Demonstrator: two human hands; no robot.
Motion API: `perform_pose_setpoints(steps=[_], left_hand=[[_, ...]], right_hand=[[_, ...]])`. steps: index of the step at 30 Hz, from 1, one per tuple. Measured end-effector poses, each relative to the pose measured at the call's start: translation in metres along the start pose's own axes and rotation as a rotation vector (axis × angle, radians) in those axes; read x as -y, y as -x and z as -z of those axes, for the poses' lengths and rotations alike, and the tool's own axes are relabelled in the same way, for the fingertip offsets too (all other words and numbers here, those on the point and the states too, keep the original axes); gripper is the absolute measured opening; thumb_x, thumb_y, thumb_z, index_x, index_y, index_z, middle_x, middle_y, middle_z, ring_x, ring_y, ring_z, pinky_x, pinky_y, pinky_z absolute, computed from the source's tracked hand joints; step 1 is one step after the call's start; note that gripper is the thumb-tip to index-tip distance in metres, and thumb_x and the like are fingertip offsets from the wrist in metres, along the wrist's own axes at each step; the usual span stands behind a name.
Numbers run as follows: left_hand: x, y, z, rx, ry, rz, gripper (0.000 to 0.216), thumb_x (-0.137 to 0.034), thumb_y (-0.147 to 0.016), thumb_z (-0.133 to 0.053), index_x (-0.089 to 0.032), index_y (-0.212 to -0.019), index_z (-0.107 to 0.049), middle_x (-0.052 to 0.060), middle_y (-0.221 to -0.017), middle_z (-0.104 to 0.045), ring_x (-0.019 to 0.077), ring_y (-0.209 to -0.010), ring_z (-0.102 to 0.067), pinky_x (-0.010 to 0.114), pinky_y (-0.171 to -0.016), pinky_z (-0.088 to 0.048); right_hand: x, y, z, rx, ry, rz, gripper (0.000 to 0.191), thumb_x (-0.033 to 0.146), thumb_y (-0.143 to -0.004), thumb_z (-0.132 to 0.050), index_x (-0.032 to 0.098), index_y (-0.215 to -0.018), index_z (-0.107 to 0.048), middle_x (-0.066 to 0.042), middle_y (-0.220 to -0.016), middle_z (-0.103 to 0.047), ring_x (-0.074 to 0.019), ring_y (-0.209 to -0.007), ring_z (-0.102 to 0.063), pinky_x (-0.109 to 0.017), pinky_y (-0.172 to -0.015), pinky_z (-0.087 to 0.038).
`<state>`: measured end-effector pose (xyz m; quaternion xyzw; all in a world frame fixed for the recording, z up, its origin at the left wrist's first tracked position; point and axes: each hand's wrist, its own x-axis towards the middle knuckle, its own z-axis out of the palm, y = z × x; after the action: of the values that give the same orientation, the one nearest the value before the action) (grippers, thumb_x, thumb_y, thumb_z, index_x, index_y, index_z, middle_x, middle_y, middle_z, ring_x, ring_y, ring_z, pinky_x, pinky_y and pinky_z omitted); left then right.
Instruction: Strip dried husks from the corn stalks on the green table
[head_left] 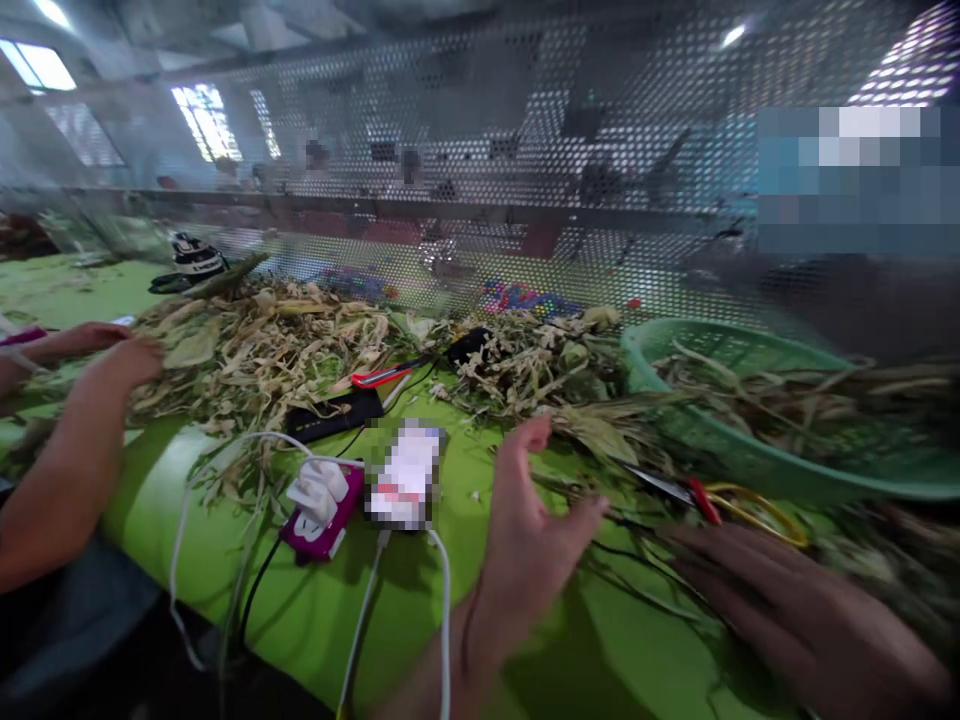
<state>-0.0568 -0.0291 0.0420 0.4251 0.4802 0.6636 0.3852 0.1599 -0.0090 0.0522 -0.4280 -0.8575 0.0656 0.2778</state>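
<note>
My left hand [525, 530] is over the green table, thumb and fingers apart, with thin plant stems [562, 487] just beyond its palm. My right hand [795, 610] is at the lower right, smeared by motion, fingers pointing left over loose stems; whether it grips any cannot be made out. Right behind its fingers lie scissors [757, 512] with yellow loop handles, a red part and dark blades pointing left. Beyond my hands, a heap of dry, wilted stalks and leaves [540, 365] lies in front of a green plastic basket [780, 455] holding more long stalks.
A phone [405, 478] with cables lies beside a purple power adapter [322, 520] with white plugs. Past them are a black power bank [334, 414] and a red utility knife [382, 376]. Another person's arm [75, 450] reaches into a plant heap [262, 345]. Perforated metal screen [480, 150] stands behind.
</note>
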Motion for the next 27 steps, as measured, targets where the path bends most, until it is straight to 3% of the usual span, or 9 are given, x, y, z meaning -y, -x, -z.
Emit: perform_pose_setpoints(steps=[1,3,6,9,17,23,25,27], left_hand=[[0.0,-0.001,0.001,-0.034,-0.062,-0.073,0.065,-0.02,-0.07,-0.073,-0.027,-0.13,-0.048,0.008,-0.131,-0.052,0.0252,-0.121,-0.046,0.04,-0.104,-0.033],[0.002,-0.003,0.002,-0.025,-0.214,-0.194,0.054,-0.018,-0.074,-0.068,-0.026,-0.126,-0.052,0.009,-0.129,-0.055,0.0261,-0.122,-0.045,0.042,-0.106,-0.031],[0.007,-0.005,0.002,0.172,-0.439,-0.329,0.033,-0.018,-0.079,-0.063,-0.027,-0.11,-0.066,0.006,-0.121,-0.062,0.0263,-0.121,-0.046,0.043,-0.106,-0.028],[0.014,-0.004,-0.001,0.352,-0.557,-0.359,0.021,-0.024,-0.083,-0.059,-0.029,-0.1,-0.071,0.004,-0.11,-0.069,0.0265,-0.116,-0.049,0.043,-0.104,-0.027],[0.026,0.001,-0.006,0.548,-0.622,-0.245,0.02,-0.03,-0.086,-0.056,-0.023,-0.094,-0.072,0.005,-0.091,-0.07,0.022,-0.091,-0.056,0.036,-0.085,-0.038],[0.041,-0.004,-0.007,0.341,-0.289,0.071,0.017,-0.03,-0.083,-0.056,-0.019,-0.091,-0.066,0.005,-0.089,-0.067,0.0188,-0.085,-0.058,0.03,-0.077,-0.044],[0.041,-0.005,-0.007,0.308,-0.132,0.183,0.019,-0.033,-0.082,-0.057,-0.017,-0.092,-0.063,0.005,-0.086,-0.066,0.0175,-0.082,-0.059,0.029,-0.076,-0.045],[0.039,-0.004,-0.009,0.307,-0.015,0.238,0.021,-0.034,-0.08,-0.059,-0.016,-0.09,-0.061,0.004,-0.084,-0.066,0.0168,-0.081,-0.06,0.029,-0.078,-0.046]], right_hand=[[-0.001,-0.004,-0.003,-0.011,-0.017,0.05,0.026,0.037,-0.088,-0.046,0.04,-0.102,-0.068,-0.002,-0.094,-0.072,-0.0286,-0.085,-0.069,-0.04,-0.074,-0.058],[-0.007,-0.009,-0.011,0.061,0.004,-0.018,0.025,0.036,-0.089,-0.047,0.031,-0.1,-0.07,-0.006,-0.099,-0.072,-0.0277,-0.089,-0.068,-0.038,-0.078,-0.056],[-0.016,-0.007,-0.017,0.159,0.004,-0.038,0.027,0.034,-0.091,-0.047,0.023,-0.102,-0.069,-0.009,-0.098,-0.071,-0.0248,-0.091,-0.066,-0.036,-0.08,-0.053],[-0.015,-0.003,-0.014,0.167,0.0,-0.035,0.026,0.031,-0.091,-0.047,0.022,-0.104,-0.068,-0.008,-0.095,-0.07,-0.022,-0.089,-0.065,-0.034,-0.081,-0.051],[-0.011,-0.001,-0.01,0.04,-0.003,0.037,0.025,0.017,-0.087,-0.05,0.022,-0.102,-0.069,-0.007,-0.09,-0.069,-0.0212,-0.086,-0.062,-0.033,-0.077,-0.047],[-0.005,0.002,0.001,-0.414,-0.051,-0.038,0.028,0.025,-0.083,-0.062,0.023,-0.111,-0.064,-0.01,-0.11,-0.061,-0.0252,-0.103,-0.056,-0.04,-0.091,-0.044],[-0.001,0.003,0.003,-0.435,-0.187,-0.089,0.017,0.029,-0.084,-0.062,0.022,-0.099,-0.067,-0.008,-0.098,-0.063,-0.0223,-0.092,-0.059,-0.035,-0.082,-0.048],[0.002,0.003,-0.001,-0.322,-0.337,-0.162,0.014,0.032,-0.085,-0.06,0.02,-0.085,-0.067,-0.005,-0.081,-0.063,-0.0187,-0.076,-0.059,-0.03,-0.07,-0.048]])
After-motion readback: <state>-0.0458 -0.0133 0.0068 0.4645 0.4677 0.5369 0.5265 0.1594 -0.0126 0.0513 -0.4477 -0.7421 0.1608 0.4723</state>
